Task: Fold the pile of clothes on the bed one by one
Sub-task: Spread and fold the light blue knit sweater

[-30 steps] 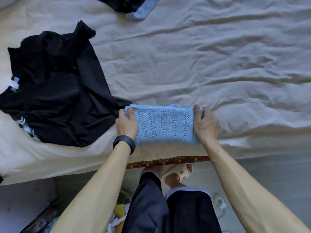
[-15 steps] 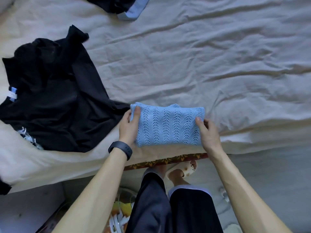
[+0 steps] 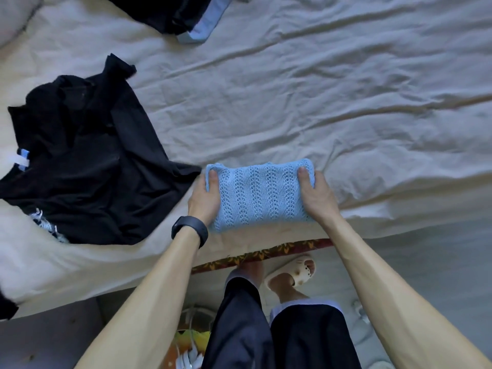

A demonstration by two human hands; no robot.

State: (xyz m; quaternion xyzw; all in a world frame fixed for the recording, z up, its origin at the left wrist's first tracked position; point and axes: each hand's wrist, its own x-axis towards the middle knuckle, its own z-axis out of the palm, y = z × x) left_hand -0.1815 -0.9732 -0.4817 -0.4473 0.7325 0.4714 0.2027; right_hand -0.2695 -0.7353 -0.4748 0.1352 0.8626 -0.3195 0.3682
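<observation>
Spread across most of the frame: the bed, cream sheet creased, serving as the folding surface. At left, sprawled and unfolded: a black garment, likely next in line; a hem corner reaching toward the blue piece, contact hard to judge. At upper centre, cut off by the frame edge: another dark garment with a pale blue band, apparently waiting too. Just below centre, near the bed's front edge: the blue knit top, folded to a compact rectangle, kept close probably for easy reach. Clamped between both hands: left hand wrapping its left end, thumb on top; right hand likewise on its right end. Seemingly held so to lift the packet without unfolding.
</observation>
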